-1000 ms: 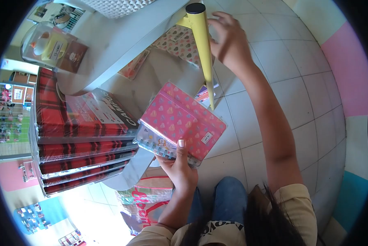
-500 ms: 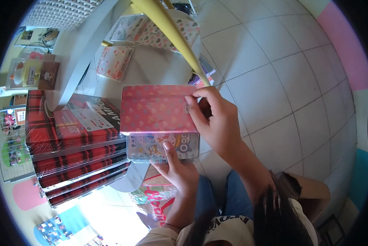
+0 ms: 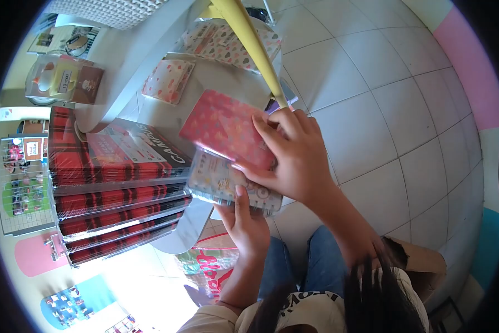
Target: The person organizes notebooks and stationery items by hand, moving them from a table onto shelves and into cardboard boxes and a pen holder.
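My left hand (image 3: 246,228) grips the lower edge of a small spiral notebook (image 3: 210,176) with pale cartoon print, thumb on top and fingers underneath. A pink patterned notebook (image 3: 222,125) overlaps its upper part and is tilted. At its right side, my right hand (image 3: 299,147) is closed on the pink notebook, with one finger bent on the cover and the thumb lying near the spiral notebook. The other fingers of this hand are partly hidden.
Stacked plastic-wrapped red plaid notebooks (image 3: 113,161) stand at left. Several heart-printed packs (image 3: 227,44) and a smaller one (image 3: 169,81) lie on the white surface beyond. A yellow leg (image 3: 252,47) slants nearby; a printed bag (image 3: 205,266) sits below.
Both notebooks have tilted, their right side dropping. My right hand has moved from the pink notebook's upper right corner further over its right side. The view has shifted slightly.
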`<action>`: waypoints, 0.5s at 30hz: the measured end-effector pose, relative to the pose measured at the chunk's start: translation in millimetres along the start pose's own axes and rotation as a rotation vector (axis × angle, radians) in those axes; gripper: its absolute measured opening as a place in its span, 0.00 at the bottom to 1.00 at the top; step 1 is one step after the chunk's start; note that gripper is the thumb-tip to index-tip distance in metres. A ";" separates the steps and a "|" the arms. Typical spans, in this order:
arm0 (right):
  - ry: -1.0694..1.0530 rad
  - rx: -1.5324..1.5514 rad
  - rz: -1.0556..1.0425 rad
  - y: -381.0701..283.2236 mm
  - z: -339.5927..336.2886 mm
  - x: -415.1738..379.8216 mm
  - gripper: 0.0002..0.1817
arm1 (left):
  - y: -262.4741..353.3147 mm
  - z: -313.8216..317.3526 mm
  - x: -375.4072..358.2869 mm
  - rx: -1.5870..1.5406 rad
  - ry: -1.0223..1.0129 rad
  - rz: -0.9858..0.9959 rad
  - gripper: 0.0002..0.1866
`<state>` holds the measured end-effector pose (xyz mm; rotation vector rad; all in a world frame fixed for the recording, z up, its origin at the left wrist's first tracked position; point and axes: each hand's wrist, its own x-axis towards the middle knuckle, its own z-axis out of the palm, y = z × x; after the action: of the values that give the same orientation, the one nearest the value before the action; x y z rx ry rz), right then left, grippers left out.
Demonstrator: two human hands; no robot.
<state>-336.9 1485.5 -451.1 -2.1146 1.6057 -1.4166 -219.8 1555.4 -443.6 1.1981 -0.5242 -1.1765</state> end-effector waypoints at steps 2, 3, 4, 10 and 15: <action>-0.055 -0.061 0.031 -17.3 4.7 11.0 0.24 | -6.1 -13.9 -8.9 -0.056 0.052 -0.060 0.27; -0.051 -0.118 -0.011 -20.6 10.8 15.8 0.22 | -16.6 -31.6 -15.5 0.221 0.029 0.071 0.28; -0.048 -0.173 -0.051 -20.2 18.7 21.8 0.21 | -31.1 -52.6 -23.9 0.501 0.004 0.200 0.29; -0.053 -0.215 -0.137 -13.0 52.7 49.3 0.12 | -22.3 -53.3 -57.3 -0.080 -0.041 0.120 0.31; -0.032 -0.188 -0.179 -5.7 60.1 56.3 0.12 | -10.2 -44.9 -46.7 -0.144 0.057 0.157 0.31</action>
<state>-289.7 1417.9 -447.7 -2.4281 1.6321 -1.3174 -203.6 1617.6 -456.7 1.0451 -0.4736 -1.0252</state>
